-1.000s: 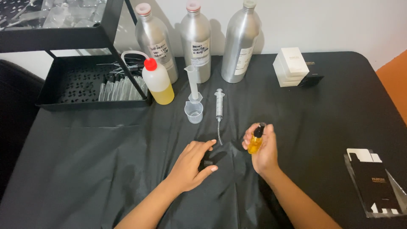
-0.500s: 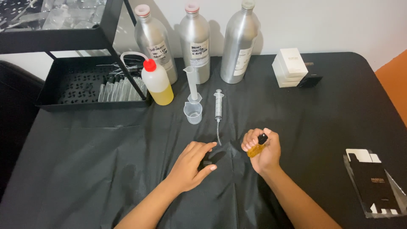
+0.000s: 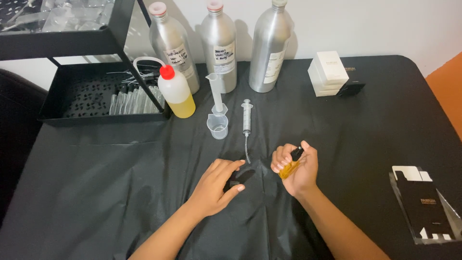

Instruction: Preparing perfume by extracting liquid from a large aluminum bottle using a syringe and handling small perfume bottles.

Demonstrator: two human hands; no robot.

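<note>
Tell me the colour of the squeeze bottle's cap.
Red, atop the squeeze bottle of yellow liquid; the head view shows it.

Even, fairly bright indoor light from above and front. Aluminium bottles (image 3: 219,45) cast soft shadows on white wall (image 3: 375,26), show dull vertical highlights. Black worktop cloth (image 3: 96,192) swallows detail, faint sheen on folds. Focus sharp overall; slight softness at corners.

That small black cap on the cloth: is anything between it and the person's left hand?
Nothing visible stands between them. The left hand already lies on the small black cap, fingers curled around it on the black cloth. The right hand holds a small amber bottle just beside it, and the syringe lies farther back, clear of both.
</note>
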